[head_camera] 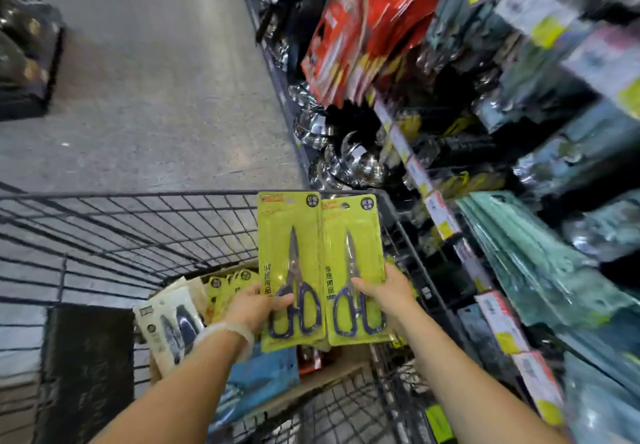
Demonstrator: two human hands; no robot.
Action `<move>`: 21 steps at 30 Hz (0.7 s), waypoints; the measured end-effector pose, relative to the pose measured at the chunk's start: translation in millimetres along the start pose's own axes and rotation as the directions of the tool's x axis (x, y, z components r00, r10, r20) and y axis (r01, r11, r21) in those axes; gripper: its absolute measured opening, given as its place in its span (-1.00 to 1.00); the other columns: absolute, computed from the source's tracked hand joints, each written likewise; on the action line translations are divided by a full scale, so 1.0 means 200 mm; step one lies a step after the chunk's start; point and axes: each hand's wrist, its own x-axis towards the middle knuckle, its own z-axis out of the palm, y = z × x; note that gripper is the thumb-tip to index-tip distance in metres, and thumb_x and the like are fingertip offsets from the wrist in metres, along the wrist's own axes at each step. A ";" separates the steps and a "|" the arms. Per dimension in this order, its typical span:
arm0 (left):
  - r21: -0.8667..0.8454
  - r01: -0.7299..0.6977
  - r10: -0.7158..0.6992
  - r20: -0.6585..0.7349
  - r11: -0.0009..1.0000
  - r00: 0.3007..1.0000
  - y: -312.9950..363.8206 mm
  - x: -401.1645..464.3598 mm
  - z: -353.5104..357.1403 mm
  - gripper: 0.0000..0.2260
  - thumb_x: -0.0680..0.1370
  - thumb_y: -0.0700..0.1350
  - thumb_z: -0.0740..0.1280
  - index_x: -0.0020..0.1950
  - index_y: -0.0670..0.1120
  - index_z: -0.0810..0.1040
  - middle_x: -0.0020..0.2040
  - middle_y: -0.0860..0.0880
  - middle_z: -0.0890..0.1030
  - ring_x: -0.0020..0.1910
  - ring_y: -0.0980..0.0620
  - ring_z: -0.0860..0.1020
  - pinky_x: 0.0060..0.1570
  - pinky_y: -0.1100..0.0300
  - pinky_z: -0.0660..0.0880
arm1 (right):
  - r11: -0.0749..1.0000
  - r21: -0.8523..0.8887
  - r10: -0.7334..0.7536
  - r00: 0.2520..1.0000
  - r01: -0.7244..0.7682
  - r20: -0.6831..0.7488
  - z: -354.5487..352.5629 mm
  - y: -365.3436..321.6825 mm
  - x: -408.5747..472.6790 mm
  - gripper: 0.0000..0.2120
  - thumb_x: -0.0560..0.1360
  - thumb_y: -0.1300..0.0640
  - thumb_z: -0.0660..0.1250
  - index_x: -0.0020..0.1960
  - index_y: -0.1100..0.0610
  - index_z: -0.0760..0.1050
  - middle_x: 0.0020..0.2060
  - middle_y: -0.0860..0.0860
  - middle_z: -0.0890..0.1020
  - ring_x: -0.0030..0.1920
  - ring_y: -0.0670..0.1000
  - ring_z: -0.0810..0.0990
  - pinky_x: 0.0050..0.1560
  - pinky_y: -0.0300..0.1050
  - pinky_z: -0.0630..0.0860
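Two lime-green blister packs of scissors with dark blue handles are held upright side by side above a wire trolley. My left hand (254, 306) grips the left scissors pack (290, 253) at its lower left edge, thumb on the front. My right hand (386, 291) grips the right scissors pack (351, 260) at its lower right edge, thumb across the front. The two packs touch along their inner edges. A pale band sits on my left wrist.
The black wire trolley (138, 197) holds a cardboard box (322, 381) with more green packs (225, 286), white packs (166, 326) and a blue pack (263, 374). Store shelving (450, 229) with hanging goods and metal bowls (360, 163) runs along the right. Grey aisle floor (156, 80) lies ahead.
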 end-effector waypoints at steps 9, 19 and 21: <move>0.068 -0.220 0.193 0.278 0.973 0.941 0.07 -0.36 0.50 -0.78 0.39 -0.33 0.46 0.01 -0.20 0.60 -0.03 -0.25 0.67 -0.04 -0.23 0.65 0.04 -0.14 0.57 | 0.946 0.298 -0.016 0.934 0.130 -0.357 -0.50 0.16 -0.58 -0.74 0.37 0.20 0.50 -0.02 0.08 0.49 -0.10 -0.01 0.62 -0.09 -0.02 0.58 -0.09 -0.14 0.50; 0.261 -0.370 0.133 0.629 0.892 0.766 -0.54 -1.21 0.82 -0.73 0.35 -0.29 0.50 0.02 -0.22 0.59 -0.07 -0.24 0.69 -0.07 -0.24 0.66 0.04 -0.24 0.55 | 0.861 0.459 0.164 0.735 0.219 -0.658 -0.65 0.86 -1.85 -0.73 0.37 0.13 0.50 0.01 0.11 0.51 0.02 0.07 0.62 0.00 0.06 0.59 0.06 -0.02 0.52; 0.281 -0.389 0.093 0.696 0.877 0.712 -0.75 -1.43 0.88 -0.81 0.38 -0.34 0.46 -0.03 -0.22 0.59 -0.05 -0.27 0.67 -0.03 -0.24 0.65 0.07 -0.24 0.54 | 0.836 0.499 0.241 0.664 0.227 -0.708 -0.62 1.03 -2.18 -0.66 0.38 0.15 0.49 0.07 0.18 0.46 -0.02 0.07 0.57 -0.04 0.05 0.54 -0.04 -0.11 0.44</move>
